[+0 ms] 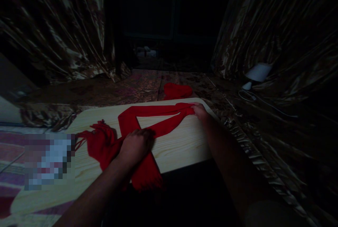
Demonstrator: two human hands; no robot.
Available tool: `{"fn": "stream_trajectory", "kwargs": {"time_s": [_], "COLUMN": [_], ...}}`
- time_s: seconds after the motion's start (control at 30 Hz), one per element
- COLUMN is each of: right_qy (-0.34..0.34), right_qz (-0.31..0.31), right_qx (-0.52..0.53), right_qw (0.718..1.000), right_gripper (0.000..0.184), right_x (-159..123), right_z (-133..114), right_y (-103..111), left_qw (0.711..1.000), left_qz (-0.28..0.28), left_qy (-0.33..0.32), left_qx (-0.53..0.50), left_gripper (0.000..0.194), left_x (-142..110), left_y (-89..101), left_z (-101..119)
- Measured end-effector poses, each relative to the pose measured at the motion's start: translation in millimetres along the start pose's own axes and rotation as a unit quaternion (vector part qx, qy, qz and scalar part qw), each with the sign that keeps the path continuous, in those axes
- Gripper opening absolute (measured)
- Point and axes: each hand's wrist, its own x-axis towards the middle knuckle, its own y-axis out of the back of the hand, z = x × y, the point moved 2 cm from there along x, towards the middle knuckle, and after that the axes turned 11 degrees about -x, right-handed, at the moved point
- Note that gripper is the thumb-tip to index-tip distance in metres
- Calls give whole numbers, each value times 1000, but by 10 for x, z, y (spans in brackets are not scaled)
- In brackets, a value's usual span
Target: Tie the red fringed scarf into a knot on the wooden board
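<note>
While the red scarf (169,126) lies looped across the pale tabletop (182,153), the right hand (199,110) pinches its far-right bend, apparently to stretch the loop; the left hand (134,145) curls over the crossing (I cannot tell how tightly), perhaps to pin it.

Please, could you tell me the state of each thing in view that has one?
Scarf: looped, strips crossing, on the table
Left hand: over the crossing, grip unclear
Right hand: closed on the scarf's bend
Red cloth: bunched, beyond the table
Lamp: upright, seemingly unlit
Curtains: parted, hanging in folds
</note>
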Motion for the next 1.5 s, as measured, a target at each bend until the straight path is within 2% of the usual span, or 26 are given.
{"fn": "stream_trajectory", "kwargs": {"time_s": [0.13,0.2,0.33,0.4,0.5,0.6,0.67,0.77,0.83,0.87,0.93,1.0,1.07,1.17,1.27,1.37,1.5], "right_qy": [-3,1,8,18,42,87,137,233,287,298,283,249,229,234,206,118,37], "right_qz": [-23,-32,-48,-41,-6,32,72,111,79,50,2,-5,25,61,63,61,15], "right_qx": [83,105,107,72,-17,-134,-262,-451,-535,-564,-595,-587,-536,-391,-240,-135,-40], "right_qw": [996,994,993,996,999,987,953,854,790,768,752,770,812,888,946,982,998], "right_gripper": [39,42,48,50,50,45,47,55,51,48,44,44,46,48,47,47,44], "right_x": [74,91,101,108,106,38,-57,-223,-294,-307,-286,-215,-110,94,314,473,555], "right_z": [95,120,145,151,141,73,-21,-214,-339,-392,-480,-556,-620,-654,-566,-388,-191], "right_y": [-17,-17,-8,-1,1,-10,-9,-10,-33,-47,-70,-75,-61,-30,-5,16,45], "left_qw": [996,986,932,914,910,910,914,914,912,911,911,909,905,895,882,850,784], "left_qz": [-15,-24,-51,-77,-120,-132,-129,-131,-129,-129,-135,-141,-145,-160,-166,-178,-171], "left_qy": [80,123,174,185,166,149,146,145,145,144,144,145,146,147,147,145,171], "left_qx": [-39,-106,-313,-354,-361,-365,-357,-356,-363,-364,-362,-363,-373,-390,-416,-474,-572], "left_gripper": [35,33,42,51,62,67,60,50,49,47,43,39,38,37,36,33,32], "left_x": [52,89,173,205,232,234,230,223,224,226,227,223,212,193,188,188,165], "left_y": [113,192,313,331,272,134,47,-28,-43,-46,-50,-52,-51,-51,-38,-12,6], "left_z": [-62,-142,-323,-377,-413,-482,-555,-647,-679,-686,-687,-681,-674,-671,-679,-690,-722]}}
